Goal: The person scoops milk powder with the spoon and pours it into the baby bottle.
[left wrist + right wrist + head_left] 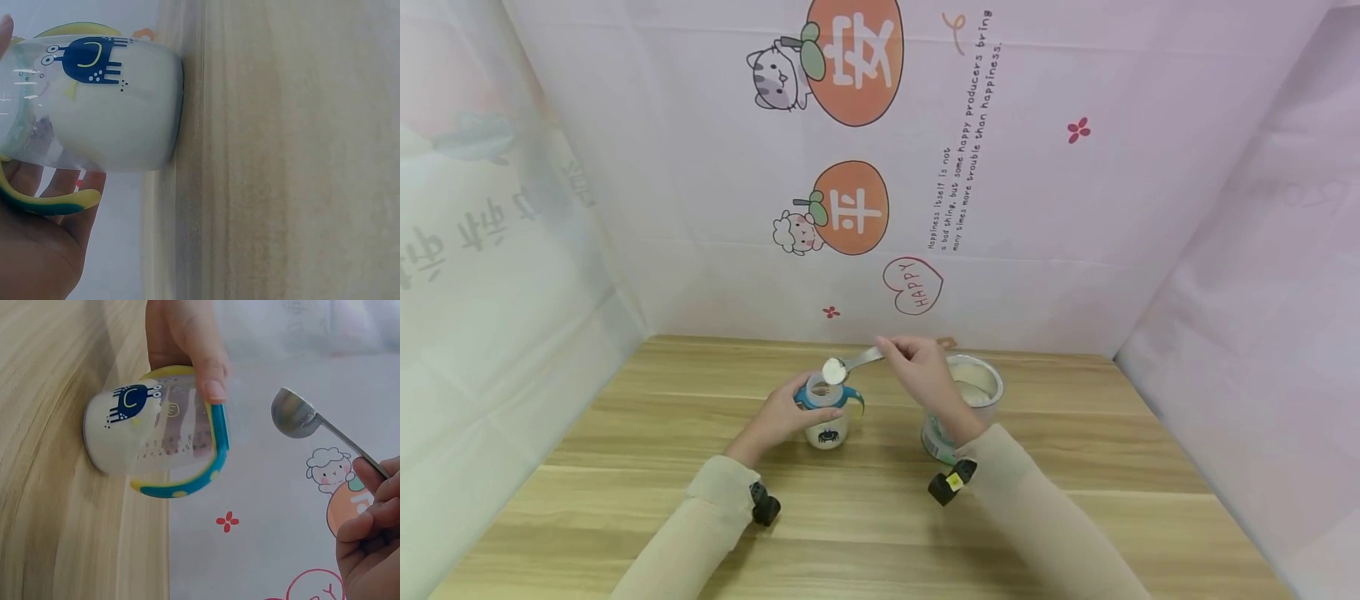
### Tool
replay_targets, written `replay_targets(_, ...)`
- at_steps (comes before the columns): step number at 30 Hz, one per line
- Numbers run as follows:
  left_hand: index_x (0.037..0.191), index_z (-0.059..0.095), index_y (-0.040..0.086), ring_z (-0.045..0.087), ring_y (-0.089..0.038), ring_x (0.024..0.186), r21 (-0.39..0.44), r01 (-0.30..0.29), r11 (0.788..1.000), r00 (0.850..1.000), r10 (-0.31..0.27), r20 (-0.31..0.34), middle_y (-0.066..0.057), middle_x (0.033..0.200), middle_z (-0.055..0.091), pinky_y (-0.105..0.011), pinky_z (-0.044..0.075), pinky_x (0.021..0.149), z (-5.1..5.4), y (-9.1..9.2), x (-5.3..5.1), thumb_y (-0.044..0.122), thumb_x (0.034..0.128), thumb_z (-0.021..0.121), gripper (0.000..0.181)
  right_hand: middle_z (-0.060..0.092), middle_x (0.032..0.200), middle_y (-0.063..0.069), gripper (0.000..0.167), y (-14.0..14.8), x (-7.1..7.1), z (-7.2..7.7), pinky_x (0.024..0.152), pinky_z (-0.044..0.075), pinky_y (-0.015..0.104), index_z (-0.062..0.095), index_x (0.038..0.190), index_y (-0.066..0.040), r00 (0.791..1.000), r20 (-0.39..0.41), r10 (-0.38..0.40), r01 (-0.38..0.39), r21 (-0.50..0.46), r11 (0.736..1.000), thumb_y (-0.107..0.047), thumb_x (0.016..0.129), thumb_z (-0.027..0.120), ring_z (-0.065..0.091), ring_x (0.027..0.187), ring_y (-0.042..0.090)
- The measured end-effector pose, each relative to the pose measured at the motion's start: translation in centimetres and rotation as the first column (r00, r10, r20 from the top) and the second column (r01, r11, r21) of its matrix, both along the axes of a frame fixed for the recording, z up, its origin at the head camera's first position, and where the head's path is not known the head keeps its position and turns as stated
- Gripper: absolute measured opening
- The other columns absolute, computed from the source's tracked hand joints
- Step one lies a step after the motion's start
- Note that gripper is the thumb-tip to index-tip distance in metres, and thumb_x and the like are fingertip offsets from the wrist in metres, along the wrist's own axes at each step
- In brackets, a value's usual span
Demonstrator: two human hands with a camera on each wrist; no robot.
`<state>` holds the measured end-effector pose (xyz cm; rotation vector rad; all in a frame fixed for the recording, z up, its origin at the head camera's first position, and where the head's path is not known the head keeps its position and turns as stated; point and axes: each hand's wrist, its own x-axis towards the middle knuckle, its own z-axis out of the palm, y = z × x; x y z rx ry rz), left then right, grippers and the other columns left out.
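A clear baby bottle (pixel 826 435) with a blue-and-yellow two-handled collar stands upright on the wooden table, uncapped. White contents fill its lower part, and a dark blue cartoon creature is printed on its side. My left hand (pixel 778 415) grips it near the collar, thumb in front and fingers behind. A metal measuring spoon (pixel 294 415) is pinched by its handle in my right hand (pixel 922 372). White powder (pixel 833 371) heaps its bowl, which hovers level just above the bottle's mouth; the two look apart in the right wrist view.
An open tin (pixel 992 398) of pale powder stands to the right, partly behind my right forearm. The wooden table (pixel 850 533) meets a printed white cloth (pixel 1037 292) at the back, with cloth walls on both sides.
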<state>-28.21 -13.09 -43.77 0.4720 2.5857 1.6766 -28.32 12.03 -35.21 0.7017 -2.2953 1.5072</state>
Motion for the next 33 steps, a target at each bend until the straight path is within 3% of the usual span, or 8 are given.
replay_targets(5,0.145,0.052,0.028,0.056,-0.028,0.12,-0.001,-0.003,1.0,1.0,0.003,0.003,-0.002,0.131,0.06,-0.056,0.044,0.099,-0.1,0.1,-0.1,0.042,0.0786,0.086,0.076,0.04,0.053,-0.003,0.034,-0.6,-0.3,-0.7,0.042,0.027,0.024,0.072,0.077,-0.007,0.995,-0.098,-0.012,0.016,0.046,0.999,-0.026,0.103,0.061,0.032,0.046,0.009)
replay_targets(12,0.149,0.047,0.026,0.055,-0.029,0.122,-0.018,-0.028,0.999,0.999,0.029,0.015,-0.004,0.135,0.059,-0.058,0.042,0.101,-0.2,0.1,-0.1,0.045,0.0776,0.086,0.084,0.047,0.057,-0.005,0.028,-1.5,-0.1,-1.6,0.043,0.032,0.023,0.075,0.085,-0.006,0.983,-0.177,-0.04,0.055,0.076,0.996,-0.023,0.102,0.061,0.038,0.048,0.007)
replay_targets(16,0.149,0.047,0.024,0.056,-0.028,0.121,-0.013,-0.025,1.0,1.0,0.025,0.013,-0.004,0.134,0.06,-0.057,0.042,0.102,-0.3,0.0,-0.2,0.045,0.0775,0.086,0.084,0.046,0.057,-0.007,0.023,-1.8,-0.2,-2.1,0.042,0.032,0.023,0.075,0.088,-0.004,0.962,-0.273,-0.014,0.039,0.088,0.995,-0.018,0.102,0.062,0.038,0.048,0.006)
replay_targets(20,0.149,0.048,0.024,0.056,-0.027,0.121,-0.015,-0.02,1.0,1.0,0.02,0.013,-0.004,0.133,0.06,-0.056,0.042,0.102,-0.2,0.0,-0.2,0.045,0.0771,0.087,0.084,0.044,0.056,-0.009,0.021,-1.9,-0.1,-2.5,0.042,0.031,0.022,0.073,0.085,-0.006,0.921,-0.39,-0.007,0.064,0.134,0.989,-0.017,0.101,0.064,0.036,0.048,0.004)
replay_targets(23,0.149,0.048,0.024,0.056,-0.027,0.121,-0.019,-0.023,1.0,1.0,0.023,0.012,-0.004,0.133,0.06,-0.056,0.042,0.103,-0.2,0.0,-0.2,0.045,0.077,0.087,0.084,0.044,0.058,-0.009,0.019,-2.0,0.1,-2.6,0.044,0.032,0.021,0.073,0.085,-0.007,0.879,-0.477,0.008,0.087,0.176,0.98,-0.017,0.099,0.066,0.037,0.05,0.003)
replay_targets(30,0.147,0.05,0.023,0.058,-0.025,0.118,-0.013,-0.013,1.0,1.0,0.013,0.01,-0.003,0.13,0.062,-0.053,0.044,0.102,-0.2,0.0,-0.2,0.044,0.0779,0.086,0.08,0.059,0.07,-0.004,0.013,-2.3,0.4,-2.8,0.053,0.039,0.016,0.074,0.09,-0.006,0.786,-0.611,0.097,0.095,0.274,0.957,-0.015,0.098,0.068,0.045,0.059,0.005)
replay_targets(33,0.144,0.053,0.025,0.059,-0.023,0.115,-0.008,-0.006,1.0,1.0,0.006,0.009,-0.002,0.128,0.063,-0.052,0.045,0.1,-0.2,-0.1,-0.2,0.044,0.078,0.086,0.077,0.065,0.076,-0.002,0.007,-2.3,0.4,-3.0,0.057,0.045,0.016,0.072,0.088,-0.007,0.736,-0.663,0.14,0.1,0.311,0.945,-0.012,0.094,0.072,0.053,0.064,0.006)
